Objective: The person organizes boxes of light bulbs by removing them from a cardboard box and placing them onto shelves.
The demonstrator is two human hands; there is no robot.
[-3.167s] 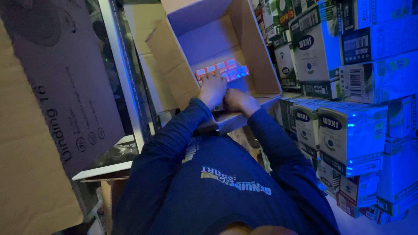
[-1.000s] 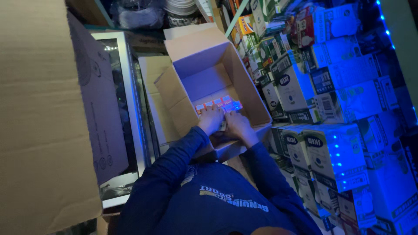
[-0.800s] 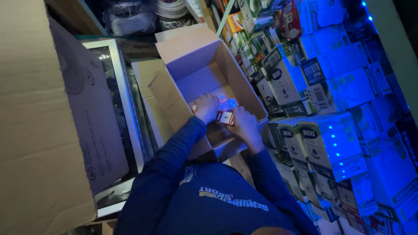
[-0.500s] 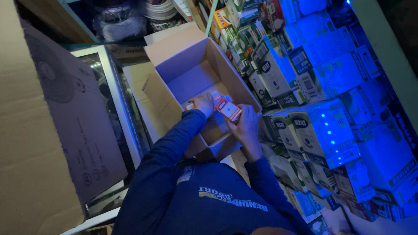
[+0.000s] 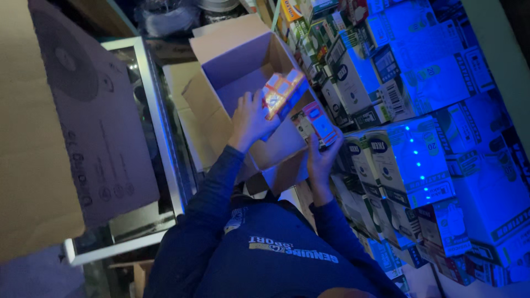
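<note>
My left hand (image 5: 251, 118) gripping small orange packet (image 5: 280, 91) over open cardboard carton (image 5: 232, 49). My right hand (image 5: 323, 157) clasping second red-orange packet (image 5: 320, 122) beside carton's edge. Am unloading packets, by look. Next move needing free spot among stacked boxes (image 5: 408, 160) at right.

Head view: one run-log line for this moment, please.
left hand: holds small box | right hand: holds second small box | carton: open

A dim scene is lit mainly by blue light cast over the stacked white printed cartons (image 5: 441, 110) at right; left edges are lost in shadow, details softened by blur.
</note>
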